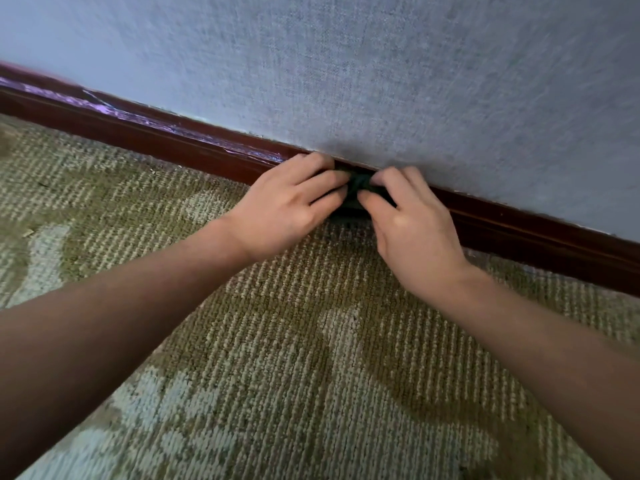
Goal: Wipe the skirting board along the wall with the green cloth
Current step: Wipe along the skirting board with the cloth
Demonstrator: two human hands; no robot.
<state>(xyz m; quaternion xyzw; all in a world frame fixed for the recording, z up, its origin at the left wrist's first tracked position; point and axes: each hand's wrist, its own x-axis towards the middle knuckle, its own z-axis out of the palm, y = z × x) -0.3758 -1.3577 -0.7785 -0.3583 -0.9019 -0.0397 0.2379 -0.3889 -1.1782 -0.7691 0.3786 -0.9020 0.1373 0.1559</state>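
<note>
The grey-blue wall [381, 64], with a woven texture, fills the far part of the scene. Below it, a looped carpet [277, 341] in olive with pale blue-grey patches covers the floor from the near edge up to the wall's foot.

Between the 2 runs the skirting board [156, 140], a dark red-brown glossy strip. Its long axis slants from the far left down to the near right, and its face looks out toward the carpet. On the left stretch, its upper edge carries a purplish sheen and thin pale scratch-like streaks (reflection or wear, I cannot tell which).

2 bare forearms reach in from the near left and near right and meet at the board, slightly right of the middle. The left hand [287, 206] lies knuckles up, its fingers curled over the left part of the green cloth [356, 192]. The right hand [412, 226] grips the cloth's right part, fingers bent and pinching into it.

The cloth is dark green, bunched into a small wad, mostly hidden by the fingers. It sits against the board's face, just above the carpet.

A small pale fleck [27, 233] lies on the carpet at the far left.
</note>
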